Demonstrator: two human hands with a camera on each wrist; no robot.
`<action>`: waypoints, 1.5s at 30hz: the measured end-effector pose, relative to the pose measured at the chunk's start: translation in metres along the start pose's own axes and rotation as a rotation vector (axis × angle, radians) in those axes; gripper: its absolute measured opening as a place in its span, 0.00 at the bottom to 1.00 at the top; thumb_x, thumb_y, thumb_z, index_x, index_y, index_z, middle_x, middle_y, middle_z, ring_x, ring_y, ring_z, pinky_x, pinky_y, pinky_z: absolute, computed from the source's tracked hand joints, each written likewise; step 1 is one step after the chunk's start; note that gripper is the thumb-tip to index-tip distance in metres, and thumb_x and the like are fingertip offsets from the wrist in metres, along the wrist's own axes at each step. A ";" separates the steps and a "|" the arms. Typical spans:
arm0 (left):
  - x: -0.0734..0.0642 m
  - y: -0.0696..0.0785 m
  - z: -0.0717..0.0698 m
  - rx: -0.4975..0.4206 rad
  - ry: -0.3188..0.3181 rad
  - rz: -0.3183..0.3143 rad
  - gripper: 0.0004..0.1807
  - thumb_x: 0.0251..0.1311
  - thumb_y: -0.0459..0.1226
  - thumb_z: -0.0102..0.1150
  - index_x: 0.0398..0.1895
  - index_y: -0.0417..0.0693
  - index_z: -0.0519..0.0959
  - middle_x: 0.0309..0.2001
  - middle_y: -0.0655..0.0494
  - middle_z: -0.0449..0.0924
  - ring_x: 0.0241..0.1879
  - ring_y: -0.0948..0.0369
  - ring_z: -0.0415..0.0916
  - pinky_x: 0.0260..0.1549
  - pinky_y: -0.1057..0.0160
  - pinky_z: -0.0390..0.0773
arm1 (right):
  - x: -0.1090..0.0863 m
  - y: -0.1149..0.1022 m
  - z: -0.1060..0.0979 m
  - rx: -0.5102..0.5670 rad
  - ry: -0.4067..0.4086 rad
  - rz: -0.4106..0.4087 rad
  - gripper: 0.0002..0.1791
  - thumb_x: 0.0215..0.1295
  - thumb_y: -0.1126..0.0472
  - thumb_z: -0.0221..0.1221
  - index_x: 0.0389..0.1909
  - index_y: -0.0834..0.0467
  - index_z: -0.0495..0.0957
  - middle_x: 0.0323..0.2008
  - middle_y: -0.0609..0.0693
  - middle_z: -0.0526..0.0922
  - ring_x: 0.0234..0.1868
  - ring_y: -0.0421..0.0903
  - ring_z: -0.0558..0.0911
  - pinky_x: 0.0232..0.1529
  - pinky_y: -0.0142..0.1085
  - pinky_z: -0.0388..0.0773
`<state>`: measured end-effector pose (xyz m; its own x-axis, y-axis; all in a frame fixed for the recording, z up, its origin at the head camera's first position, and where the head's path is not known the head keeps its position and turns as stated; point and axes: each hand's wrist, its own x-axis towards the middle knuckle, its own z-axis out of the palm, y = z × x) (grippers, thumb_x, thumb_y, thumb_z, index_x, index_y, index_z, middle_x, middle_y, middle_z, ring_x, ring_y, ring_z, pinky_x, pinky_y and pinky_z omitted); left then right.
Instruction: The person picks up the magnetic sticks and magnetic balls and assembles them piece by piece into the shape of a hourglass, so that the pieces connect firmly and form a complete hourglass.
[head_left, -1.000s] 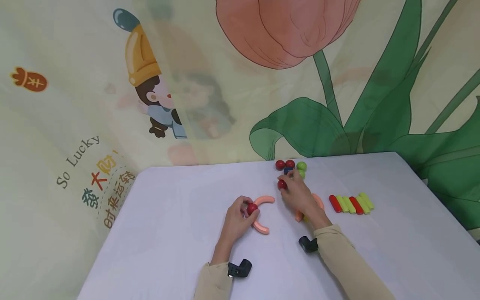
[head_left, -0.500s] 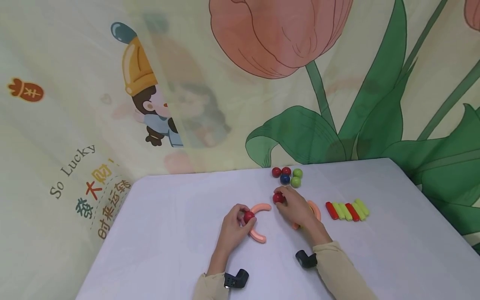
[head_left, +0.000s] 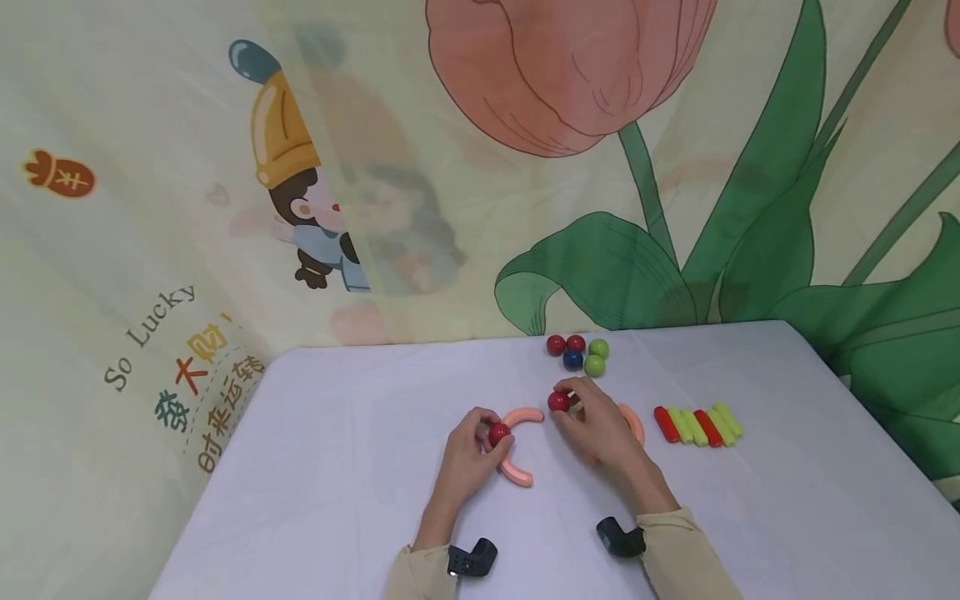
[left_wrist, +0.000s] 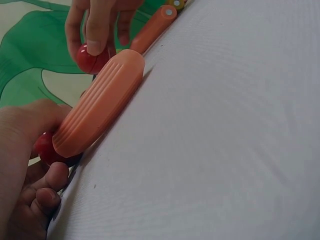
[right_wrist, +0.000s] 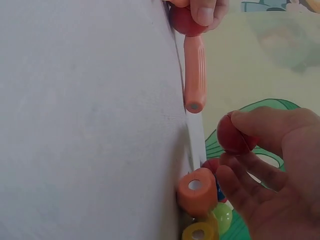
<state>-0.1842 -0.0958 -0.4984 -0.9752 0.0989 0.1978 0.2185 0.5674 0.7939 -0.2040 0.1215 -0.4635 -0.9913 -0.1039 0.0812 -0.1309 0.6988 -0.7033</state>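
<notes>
My left hand [head_left: 467, 457] holds a red ball [head_left: 499, 433] between thumb and fingers. Two curved orange sticks [head_left: 522, 414] meet at that ball, forming an arc open to the right. My right hand [head_left: 600, 421] pinches another red ball [right_wrist: 235, 134] by its fingertips, a little right of the arc's far stick. Under and behind the right hand lies another curved orange piece [head_left: 633, 422], partly hidden. In the right wrist view, an orange stick end [right_wrist: 196, 192] and a yellow piece [right_wrist: 200, 232] show round discs in their ends.
Farther back sits a group of balls: red ones [head_left: 555, 345], a blue one [head_left: 573, 360] and green ones [head_left: 595, 365]. On the right, several short red and green sticks [head_left: 697, 426] lie side by side. A printed cloth [head_left: 420, 167] hangs behind the white table [head_left: 360, 450].
My right hand has drawn its red ball back from the ball group, uncovering the blue and green balls. The left hand keeps its ball at the arc. The head view has tilted slightly.
</notes>
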 end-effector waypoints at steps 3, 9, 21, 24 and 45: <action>0.001 0.000 0.000 0.008 -0.001 -0.008 0.14 0.54 0.40 0.66 0.42 0.55 0.74 0.26 0.60 0.72 0.24 0.67 0.67 0.23 0.72 0.68 | -0.003 0.000 -0.001 0.017 -0.016 0.017 0.22 0.57 0.58 0.65 0.53 0.49 0.71 0.49 0.47 0.75 0.45 0.45 0.75 0.44 0.38 0.79; 0.003 -0.001 0.000 0.007 0.004 -0.009 0.14 0.54 0.40 0.65 0.43 0.54 0.74 0.26 0.60 0.72 0.24 0.67 0.66 0.22 0.72 0.68 | -0.004 0.000 -0.002 -0.002 -0.021 -0.002 0.22 0.58 0.57 0.65 0.53 0.49 0.71 0.48 0.47 0.74 0.44 0.45 0.75 0.43 0.37 0.79; 0.003 -0.001 -0.001 -0.032 0.024 -0.023 0.13 0.55 0.41 0.64 0.42 0.52 0.74 0.24 0.59 0.73 0.23 0.67 0.67 0.22 0.72 0.69 | -0.005 0.000 0.002 -0.029 -0.039 -0.019 0.20 0.59 0.57 0.64 0.52 0.51 0.72 0.48 0.47 0.76 0.48 0.45 0.75 0.50 0.43 0.77; 0.003 0.001 0.000 -0.013 0.024 -0.018 0.13 0.55 0.40 0.64 0.42 0.53 0.74 0.24 0.59 0.72 0.22 0.67 0.66 0.21 0.72 0.68 | -0.005 0.001 0.003 -0.048 -0.043 -0.013 0.21 0.58 0.56 0.64 0.52 0.51 0.72 0.48 0.48 0.77 0.48 0.45 0.74 0.50 0.42 0.77; 0.026 0.020 0.024 0.298 0.073 -0.008 0.12 0.56 0.42 0.62 0.43 0.52 0.80 0.37 0.55 0.78 0.38 0.59 0.71 0.37 0.61 0.63 | -0.002 0.007 0.004 -0.072 -0.079 0.016 0.22 0.55 0.56 0.67 0.51 0.52 0.74 0.48 0.49 0.79 0.52 0.47 0.76 0.53 0.46 0.76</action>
<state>-0.2061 -0.0623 -0.4911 -0.9695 0.0406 0.2416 0.1809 0.7837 0.5942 -0.2028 0.1234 -0.4715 -0.9892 -0.1459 0.0121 -0.1185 0.7497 -0.6510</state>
